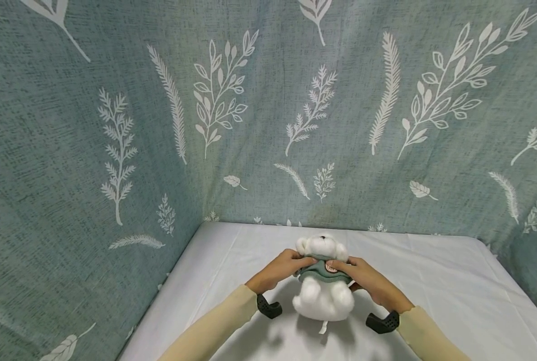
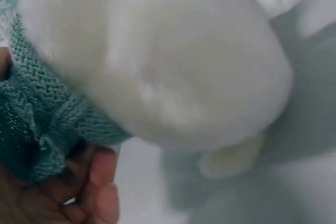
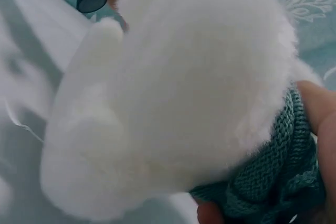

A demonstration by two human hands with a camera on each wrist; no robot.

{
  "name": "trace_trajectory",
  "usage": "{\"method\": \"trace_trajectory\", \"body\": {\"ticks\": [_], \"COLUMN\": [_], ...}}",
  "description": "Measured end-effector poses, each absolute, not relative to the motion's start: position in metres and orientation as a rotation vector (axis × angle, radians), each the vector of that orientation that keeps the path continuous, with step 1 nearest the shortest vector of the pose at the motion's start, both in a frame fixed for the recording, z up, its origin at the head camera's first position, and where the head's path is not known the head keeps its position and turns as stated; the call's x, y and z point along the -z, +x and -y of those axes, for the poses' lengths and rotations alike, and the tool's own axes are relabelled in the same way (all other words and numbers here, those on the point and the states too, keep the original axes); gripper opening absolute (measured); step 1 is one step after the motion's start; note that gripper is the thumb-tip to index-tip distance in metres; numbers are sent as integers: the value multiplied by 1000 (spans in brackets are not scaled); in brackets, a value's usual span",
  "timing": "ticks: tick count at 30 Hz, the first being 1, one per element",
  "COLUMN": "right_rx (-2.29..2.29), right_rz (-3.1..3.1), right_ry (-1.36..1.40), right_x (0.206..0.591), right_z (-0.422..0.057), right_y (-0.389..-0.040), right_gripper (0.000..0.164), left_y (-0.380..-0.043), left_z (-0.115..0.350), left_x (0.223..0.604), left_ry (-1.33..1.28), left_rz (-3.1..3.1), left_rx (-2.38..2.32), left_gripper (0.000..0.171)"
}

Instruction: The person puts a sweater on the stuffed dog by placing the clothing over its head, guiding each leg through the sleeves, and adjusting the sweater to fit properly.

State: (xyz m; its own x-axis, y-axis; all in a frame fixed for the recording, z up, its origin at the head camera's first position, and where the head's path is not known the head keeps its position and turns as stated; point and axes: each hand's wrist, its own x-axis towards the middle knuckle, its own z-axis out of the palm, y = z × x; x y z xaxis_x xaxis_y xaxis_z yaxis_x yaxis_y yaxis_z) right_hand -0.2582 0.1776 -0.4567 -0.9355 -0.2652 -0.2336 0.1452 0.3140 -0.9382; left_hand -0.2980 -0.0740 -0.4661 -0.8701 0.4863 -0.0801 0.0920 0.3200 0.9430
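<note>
A white plush teddy bear (image 1: 324, 298) in a green knitted sweater (image 1: 319, 271) is held between both hands, above the white sheet. On its left side my left hand (image 1: 281, 269) grips the sweater, thumb across the chest. My right hand (image 1: 367, 280) grips the other side, its thumb by a round patch (image 1: 331, 266). The bear's head tips back, and a white tag (image 1: 324, 327) hangs below its bottom. The left wrist view shows curled fingers (image 2: 102, 182) under the sweater's hem. White fur (image 3: 199, 87) fills much of the right wrist view.
A white sheet (image 1: 232, 250) covers the flat surface under the bear. Green cloth walls (image 1: 259, 190) with white leaf prints stand behind and at the sides. Black wrist devices (image 1: 383, 322) sit on both forearms.
</note>
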Motion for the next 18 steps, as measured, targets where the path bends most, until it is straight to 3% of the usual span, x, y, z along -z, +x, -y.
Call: {"method": "trace_trajectory", "body": {"ticks": [8,18], "right_rx": [1635,1645], "right_rz": [-2179,-2109], "right_ry": [5,114], "right_x": [469,485], "right_z": [-176,-174], "right_y": [-260,-263], "right_gripper": [79,84], "left_y": [-301,-303], "left_z": [71,69], "left_x": [475,492], "left_ry": [445,331], "left_rz": [-2222,-2205], "left_rx": [-1497,-1452], "left_gripper": [40,50]}}
